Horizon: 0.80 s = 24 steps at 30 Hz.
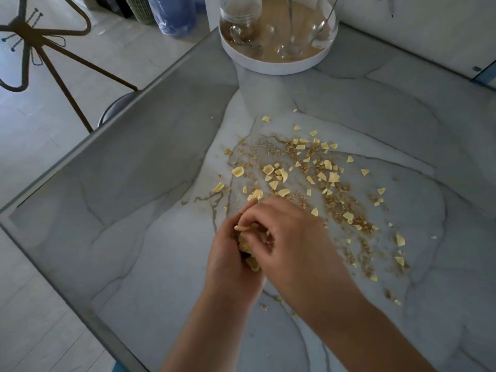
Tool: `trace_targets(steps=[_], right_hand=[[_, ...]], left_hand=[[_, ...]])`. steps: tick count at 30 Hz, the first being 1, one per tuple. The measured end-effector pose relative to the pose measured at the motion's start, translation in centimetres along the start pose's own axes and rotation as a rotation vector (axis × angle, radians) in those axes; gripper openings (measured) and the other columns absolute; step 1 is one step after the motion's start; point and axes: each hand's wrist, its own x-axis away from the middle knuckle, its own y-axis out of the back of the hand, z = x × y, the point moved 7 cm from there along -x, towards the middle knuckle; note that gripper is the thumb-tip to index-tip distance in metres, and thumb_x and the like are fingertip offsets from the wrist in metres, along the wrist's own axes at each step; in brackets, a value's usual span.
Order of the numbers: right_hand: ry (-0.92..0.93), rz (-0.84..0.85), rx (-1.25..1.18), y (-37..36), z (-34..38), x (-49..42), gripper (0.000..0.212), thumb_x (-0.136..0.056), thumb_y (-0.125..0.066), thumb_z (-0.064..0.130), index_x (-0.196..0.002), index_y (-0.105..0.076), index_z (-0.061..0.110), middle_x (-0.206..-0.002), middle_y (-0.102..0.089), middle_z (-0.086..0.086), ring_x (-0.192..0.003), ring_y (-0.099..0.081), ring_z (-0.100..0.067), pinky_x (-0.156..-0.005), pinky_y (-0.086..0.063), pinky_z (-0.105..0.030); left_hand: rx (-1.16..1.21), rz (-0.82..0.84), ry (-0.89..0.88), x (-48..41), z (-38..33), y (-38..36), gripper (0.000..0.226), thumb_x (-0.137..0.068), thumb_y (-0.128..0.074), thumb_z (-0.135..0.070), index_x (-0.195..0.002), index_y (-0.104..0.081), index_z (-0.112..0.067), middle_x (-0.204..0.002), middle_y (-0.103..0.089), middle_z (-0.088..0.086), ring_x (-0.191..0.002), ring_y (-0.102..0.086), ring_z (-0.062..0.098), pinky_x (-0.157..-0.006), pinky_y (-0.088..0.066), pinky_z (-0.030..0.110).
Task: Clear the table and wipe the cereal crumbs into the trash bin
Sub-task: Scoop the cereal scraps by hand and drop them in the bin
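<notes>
Picking up the mess looks only just begun, I think. Most of the cereal crumbs (308,167) lie spread over the middle of the desk (134,183). They are yellow flakes and brown bits, and they run from just past the hands out to the right. At the far edge a round tray (273,67) with a glass jar (241,20) and spoons (319,25) stands on the desk, so the clearing is not done either. I can't pick out a trash bin for sure. A chair (40,49) stands far left on the floor. Both hands meet over the near middle of the desk. The left hand (230,267) is turned up and curled like a cup round a small heap (248,249) of brown crumbs. The right hand (292,237) reaches over it from the right, palm down. Its fingers (257,210) are bent together at the tips and seem to pinch one long pale flake (244,228) right above the heap. Lots of crumbs are left to gather, and then they all must go in the bin.
</notes>
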Motion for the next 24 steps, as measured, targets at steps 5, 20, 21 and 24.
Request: trace_targets(steps=[5, 20, 21, 24], right_hand=[[0.073, 0.070, 0.078, -1.3, 0.4, 0.0, 0.022, -0.088, -0.058, 0.045, -0.098, -0.068, 0.028, -0.099, -0.063, 0.016, -0.100, -0.051, -0.004, -0.087, -0.046, -0.020], [-0.222, 0.044, 0.221, -4.5, -6.7, -7.1, 0.019, -0.085, -0.072, 0.028, -0.097, -0.057, 0.025, -0.101, -0.057, 0.009, -0.089, -0.057, -0.010, -0.073, -0.054, -0.032], [-0.227, 0.037, 0.191, -4.5, -6.7, -7.1, 0.017, -0.085, -0.072, 0.026, -0.095, -0.058, 0.025, -0.100, -0.056, 0.009, -0.088, -0.057, -0.010, -0.073, -0.055, -0.033], [-0.233, 0.036, 0.117, -4.5, -6.8, -7.1, 0.017, -0.083, -0.074, 0.022, -0.092, -0.059, 0.023, -0.096, -0.058, 0.009, -0.080, -0.056, -0.006, -0.072, -0.053, -0.028]], left_hand=[[0.070, 0.067, 0.032, -0.3, -0.4, 0.6, 0.015, -0.095, -0.052, -0.026, -0.094, -0.064, -0.017, -0.078, -0.062, 0.004, -0.074, -0.065, 0.020, -0.070, -0.051, 0.034], [0.256, 0.009, -0.009, 0.4, -3.5, 1.3, 0.026, -0.093, -0.050, -0.009, -0.108, -0.071, -0.003, -0.097, -0.067, 0.016, -0.080, -0.065, 0.025, -0.058, -0.057, 0.029], [0.256, 0.007, -0.009, 0.4, -3.6, 1.4, 0.026, -0.093, -0.051, -0.009, -0.107, -0.071, -0.003, -0.097, -0.067, 0.015, -0.081, -0.065, 0.024, -0.058, -0.057, 0.029], [0.259, 0.002, -0.013, 0.4, -4.1, 1.6, 0.026, -0.093, -0.051, -0.010, -0.106, -0.073, -0.004, -0.098, -0.068, 0.014, -0.084, -0.065, 0.024, -0.058, -0.057, 0.029]])
